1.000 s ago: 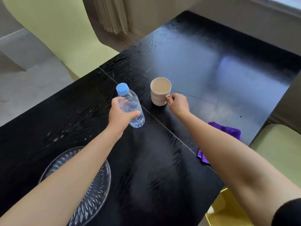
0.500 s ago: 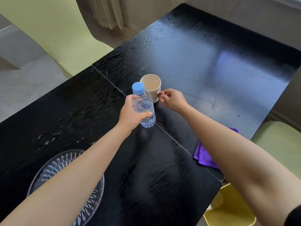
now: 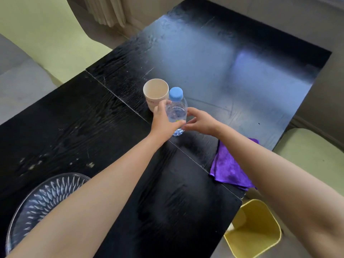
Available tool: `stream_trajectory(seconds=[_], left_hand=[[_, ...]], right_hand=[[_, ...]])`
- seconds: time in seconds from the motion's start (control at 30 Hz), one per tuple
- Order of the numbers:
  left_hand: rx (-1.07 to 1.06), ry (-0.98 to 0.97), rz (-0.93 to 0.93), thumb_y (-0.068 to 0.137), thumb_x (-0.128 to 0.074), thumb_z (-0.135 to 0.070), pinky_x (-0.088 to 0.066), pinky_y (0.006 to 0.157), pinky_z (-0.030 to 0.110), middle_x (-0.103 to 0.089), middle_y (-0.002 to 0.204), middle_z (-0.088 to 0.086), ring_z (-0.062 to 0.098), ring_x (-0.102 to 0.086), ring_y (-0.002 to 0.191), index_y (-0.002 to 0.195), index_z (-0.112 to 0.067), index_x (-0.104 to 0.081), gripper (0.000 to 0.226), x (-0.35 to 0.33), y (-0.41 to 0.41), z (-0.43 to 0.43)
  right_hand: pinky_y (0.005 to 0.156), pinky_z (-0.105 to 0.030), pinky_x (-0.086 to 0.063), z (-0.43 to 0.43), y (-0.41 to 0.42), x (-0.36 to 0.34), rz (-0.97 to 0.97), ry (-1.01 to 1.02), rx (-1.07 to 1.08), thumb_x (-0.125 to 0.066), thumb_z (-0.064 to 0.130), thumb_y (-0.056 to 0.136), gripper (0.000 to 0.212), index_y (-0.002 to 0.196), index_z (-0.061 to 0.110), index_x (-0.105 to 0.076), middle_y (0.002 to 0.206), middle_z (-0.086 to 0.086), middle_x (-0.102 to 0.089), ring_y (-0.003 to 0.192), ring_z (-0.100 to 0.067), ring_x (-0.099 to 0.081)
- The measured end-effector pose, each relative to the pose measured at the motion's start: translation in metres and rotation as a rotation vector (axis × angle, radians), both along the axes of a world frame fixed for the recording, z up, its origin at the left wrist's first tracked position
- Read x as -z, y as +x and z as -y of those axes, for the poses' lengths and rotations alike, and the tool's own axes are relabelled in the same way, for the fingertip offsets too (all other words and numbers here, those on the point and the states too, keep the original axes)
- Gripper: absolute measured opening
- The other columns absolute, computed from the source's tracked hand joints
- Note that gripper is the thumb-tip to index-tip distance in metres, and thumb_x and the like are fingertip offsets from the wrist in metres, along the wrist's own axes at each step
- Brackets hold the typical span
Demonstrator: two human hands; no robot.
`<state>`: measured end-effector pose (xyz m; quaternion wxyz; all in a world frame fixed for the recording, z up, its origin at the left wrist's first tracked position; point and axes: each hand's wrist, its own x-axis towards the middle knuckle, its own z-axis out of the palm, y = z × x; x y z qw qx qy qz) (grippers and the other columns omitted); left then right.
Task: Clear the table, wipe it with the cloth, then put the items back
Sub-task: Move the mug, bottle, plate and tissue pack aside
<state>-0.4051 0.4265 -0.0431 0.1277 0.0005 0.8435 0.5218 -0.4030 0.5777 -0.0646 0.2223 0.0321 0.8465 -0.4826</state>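
Note:
A clear water bottle with a blue cap stands upright on the black table, right beside a beige mug. My left hand is wrapped around the bottle's body. My right hand is just to the bottle's right, fingers spread, with the fingertips at or near the bottle. Whether they touch it I cannot tell. The right hand is off the mug. A purple cloth lies folded at the table's right edge, partly under my right forearm.
A clear patterned glass plate sits at the near left, partly covered by my left arm. A yellow bin stands on the floor below the table's right edge. Pale green chairs flank the table on both sides.
My left hand has carried the bottle rightward and set it next to the mug. My right hand has let go of the mug's handle and moved to the bottle's right side.

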Motion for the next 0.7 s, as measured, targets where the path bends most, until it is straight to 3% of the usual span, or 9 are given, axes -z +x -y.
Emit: stream_trajectory(seconds=[0.07, 0.2, 0.3, 0.37, 0.43, 0.5, 0.53, 0.63, 0.7], left_hand=[[0.017, 0.007, 0.001, 0.074, -0.076, -0.010, -0.038, 0.100, 0.021, -0.034, 0.142, 0.010, 0.015, -0.043, 0.123, 0.140, -0.013, -0.031, 0.080, 0.002, 0.000, 0.003], [0.066, -0.020, 0.038, 0.072, -0.078, -0.018, -0.042, 0.106, 0.037, -0.041, 0.138, 0.009, 0.020, -0.046, 0.125, 0.139, -0.019, -0.032, 0.081, 0.004, 0.001, 0.022], [0.067, -0.110, 0.079, 0.077, -0.074, -0.019, -0.043, 0.100, 0.030, -0.055, 0.125, 0.006, 0.016, -0.052, 0.115, 0.135, -0.020, -0.042, 0.066, 0.001, 0.006, 0.051], [0.046, -0.137, 0.101, 0.081, -0.069, -0.015, -0.045, 0.093, 0.025, -0.063, 0.116, 0.005, 0.014, -0.057, 0.102, 0.128, -0.018, -0.053, 0.049, -0.004, 0.013, 0.075], [0.029, -0.171, 0.128, 0.083, -0.066, -0.014, -0.046, 0.084, 0.024, -0.064, 0.109, 0.002, 0.011, -0.056, 0.094, 0.120, -0.018, -0.059, 0.038, -0.008, 0.023, 0.103], [0.011, -0.220, 0.144, 0.082, -0.065, -0.015, -0.049, 0.088, 0.028, -0.065, 0.104, -0.001, 0.012, -0.057, 0.092, 0.114, -0.018, -0.064, 0.032, -0.010, 0.034, 0.135], [-0.004, -0.252, 0.149, 0.081, -0.065, -0.015, -0.050, 0.093, 0.032, -0.065, 0.101, -0.001, 0.012, -0.057, 0.091, 0.111, -0.018, -0.065, 0.030, -0.010, 0.042, 0.151], [-0.127, -0.308, 0.142, 0.080, -0.064, -0.010, -0.048, 0.098, 0.033, -0.065, 0.097, 0.001, 0.013, -0.057, 0.088, 0.108, -0.015, -0.067, 0.028, -0.007, 0.071, 0.198], [-0.254, -0.362, 0.116, 0.081, -0.063, -0.006, -0.045, 0.096, 0.029, -0.067, 0.105, 0.009, 0.019, -0.059, 0.092, 0.113, -0.011, -0.065, 0.032, -0.003, 0.095, 0.234]], right_hand=[[0.077, -0.026, -0.050, 0.005, 0.001, 0.002, -0.028, 0.023, 0.045, -0.070, 0.013, 0.081, 0.050, 0.127, 0.018, -0.050, 0.113, -0.001, -0.062, 0.091, -0.021, -0.066], [0.089, -0.033, -0.049, 0.019, 0.009, 0.008, -0.042, 0.101, 0.140, -0.072, 0.016, 0.078, 0.053, 0.126, 0.015, -0.049, 0.120, -0.006, -0.063, 0.097, -0.021, -0.064], [0.091, -0.035, -0.045, 0.034, 0.021, 0.013, 0.019, 0.228, 0.166, -0.074, 0.020, 0.075, 0.060, 0.126, 0.007, -0.046, 0.123, -0.009, -0.059, 0.111, -0.027, -0.058], [0.087, -0.037, -0.048, 0.045, 0.029, 0.017, 0.115, 0.299, 0.224, -0.075, 0.022, 0.073, 0.057, 0.119, 0.004, -0.046, 0.122, -0.013, -0.058, 0.109, -0.031, -0.059], [0.081, -0.042, -0.053, 0.059, 0.038, 0.018, 0.224, 0.288, 0.295, -0.075, 0.022, 0.073, 0.041, 0.097, 0.006, -0.046, 0.104, -0.015, -0.062, 0.094, -0.032, -0.064], [0.074, -0.042, -0.056, 0.077, 0.048, 0.017, 0.293, 0.204, 0.311, -0.071, 0.017, 0.079, 0.030, 0.088, 0.007, -0.044, 0.080, -0.012, -0.057, 0.079, -0.029, -0.060], [0.073, -0.042, -0.056, 0.087, 0.053, 0.017, 0.298, 0.207, 0.281, -0.069, 0.017, 0.081, 0.026, 0.087, 0.007, -0.046, 0.079, -0.011, -0.055, 0.077, -0.028, -0.058], [0.082, -0.038, -0.051, 0.117, 0.069, 0.017, 0.193, 0.420, 0.100, -0.062, 0.024, 0.083, 0.020, 0.078, 0.007, -0.052, 0.096, -0.015, -0.055, 0.093, -0.027, -0.055], [0.086, -0.033, -0.046, 0.143, 0.083, 0.019, 0.118, 0.479, 0.032, -0.058, 0.025, 0.083, 0.024, 0.094, 0.003, -0.060, 0.108, -0.017, -0.059, 0.109, -0.031, -0.052]])
